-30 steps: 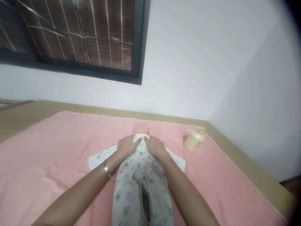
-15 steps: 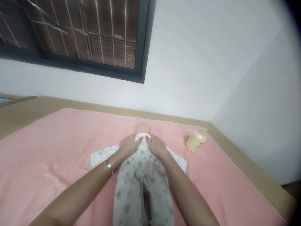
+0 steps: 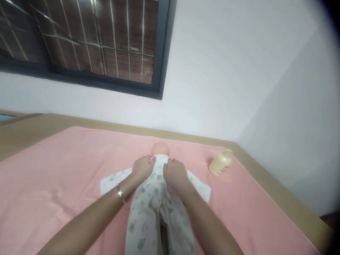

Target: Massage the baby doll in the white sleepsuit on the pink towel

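Observation:
A baby doll (image 3: pixel 143 209) in a white romper printed with small green and grey figures lies lengthwise in front of me. Its bald head (image 3: pixel 160 148) points away toward the wall, with no face showing. My left hand (image 3: pixel 143 167), a silver bangle (image 3: pixel 120 193) at its wrist, grips the doll's upper body on the left, thumb on the cloth near the collar. On the other side, my right hand (image 3: pixel 175 173) is closed round the doll at shoulder height with its fingers curled. Both white sleeves (image 3: pixel 115 181) spread out sideways beneath my forearms.
Under the doll is a pink sheet (image 3: pixel 66 170) on a tan surface (image 3: pixel 265 180). A pale yellow pump bottle (image 3: pixel 220 164) stands to the right, near the sheet's far edge. Behind are a white wall (image 3: pixel 207 88) and a dark-framed window (image 3: pixel 106 81) with bars.
Both thumbs have drawn back from the collar, and the right hand has curled more tightly. The whole view has shifted slightly, so everything sits a little lower in the picture.

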Tool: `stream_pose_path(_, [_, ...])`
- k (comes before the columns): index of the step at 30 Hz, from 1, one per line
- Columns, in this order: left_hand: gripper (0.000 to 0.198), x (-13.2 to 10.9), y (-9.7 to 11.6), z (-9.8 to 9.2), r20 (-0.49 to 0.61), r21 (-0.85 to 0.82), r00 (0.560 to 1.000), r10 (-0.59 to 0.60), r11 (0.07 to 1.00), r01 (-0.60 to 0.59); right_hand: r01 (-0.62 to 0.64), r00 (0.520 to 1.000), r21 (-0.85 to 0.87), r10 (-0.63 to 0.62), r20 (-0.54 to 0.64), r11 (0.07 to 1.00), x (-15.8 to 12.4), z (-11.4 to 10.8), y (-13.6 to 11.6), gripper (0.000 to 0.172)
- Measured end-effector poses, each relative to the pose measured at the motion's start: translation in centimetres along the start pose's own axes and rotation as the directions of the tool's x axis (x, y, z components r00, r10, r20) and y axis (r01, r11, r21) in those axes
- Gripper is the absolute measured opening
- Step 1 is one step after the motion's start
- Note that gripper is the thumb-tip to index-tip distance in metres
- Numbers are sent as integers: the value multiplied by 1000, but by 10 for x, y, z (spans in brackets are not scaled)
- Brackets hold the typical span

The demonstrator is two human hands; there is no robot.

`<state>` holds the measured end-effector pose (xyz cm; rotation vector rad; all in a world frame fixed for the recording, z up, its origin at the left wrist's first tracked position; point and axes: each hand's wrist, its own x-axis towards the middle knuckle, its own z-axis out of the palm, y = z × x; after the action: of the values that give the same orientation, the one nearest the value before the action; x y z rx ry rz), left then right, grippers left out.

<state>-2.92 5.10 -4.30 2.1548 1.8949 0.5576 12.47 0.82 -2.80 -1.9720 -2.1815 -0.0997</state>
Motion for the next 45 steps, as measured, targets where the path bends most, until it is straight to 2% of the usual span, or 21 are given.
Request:
stream_pose_path(3, [41,-1,3,-3,-29,58,1000,9,998,-7,95,994,-20,-96,-55,995,-5,-3,-5,26])
stream_pose_path(6, [25,-13,11,-5,50,186,996,73,979,-81,59,998,28,-58,-40,998,7,1,2,27])
stream_pose_path(7, [26,-19,15,-5,57,241,991,124,961,-134,23,1000,48,-22,-15,999,12,3,6,28])
stream_pose_path(10, [49,-37,23,-4,25,394,945,326,866,-309,-109,992,106,101,78,988,27,8,20,32])
stream_pose_path(12, [55,-43,26,-3,34,429,928,370,833,-348,-133,987,116,121,109,984,30,8,24,36])
stream_pose_path(13, [51,-42,26,-3,48,411,940,338,851,-327,-102,990,98,92,107,990,29,7,25,36])
stream_pose_path(16, [33,-26,21,-6,116,296,984,132,942,-161,57,996,-34,-55,67,998,17,2,19,31])
stream_pose_path(19, [25,-5,12,-12,173,232,985,27,970,-67,172,985,-127,-167,48,977,1,-5,11,25])
stream_pose_path(22, [26,2,7,-15,194,209,980,34,975,-75,211,977,-141,-207,43,967,-7,-6,5,25])
stream_pose_path(24, [26,-4,10,-15,190,214,980,61,971,-102,182,983,-118,-179,30,976,-2,-3,5,25])
stream_pose_path(26, [32,-15,15,-14,158,266,980,120,951,-160,115,993,-54,-113,42,992,9,2,9,26])
stream_pose_path(29, [45,-32,24,-11,102,379,968,230,890,-252,-34,992,95,22,128,995,28,7,19,35])
stream_pose_path(32, [47,-35,26,-7,68,406,958,277,870,-280,-104,978,133,76,196,986,32,4,24,40])
stream_pose_path(34, [37,-26,24,-6,83,363,963,255,892,-268,-25,982,40,17,188,999,23,-3,21,36])
stream_pose_path(36, [29,-13,19,-5,99,276,976,196,936,-216,123,979,-83,-107,173,989,6,-14,14,26])
stream_pose_path(38, [30,0,14,-4,74,178,989,130,974,-141,266,953,-151,-235,192,952,-11,-24,6,18])
stream_pose_path(40, [32,7,11,-4,38,123,997,71,990,-75,344,926,-157,-308,216,926,-22,-30,1,15])
stream_pose_path(42, [30,5,12,-5,45,128,997,60,990,-66,345,928,-149,-313,204,927,-21,-28,1,15])
stream_pose_path(45, [27,-13,21,-8,84,245,985,150,955,-166,252,961,-108,-235,144,962,-3,-17,8,22])
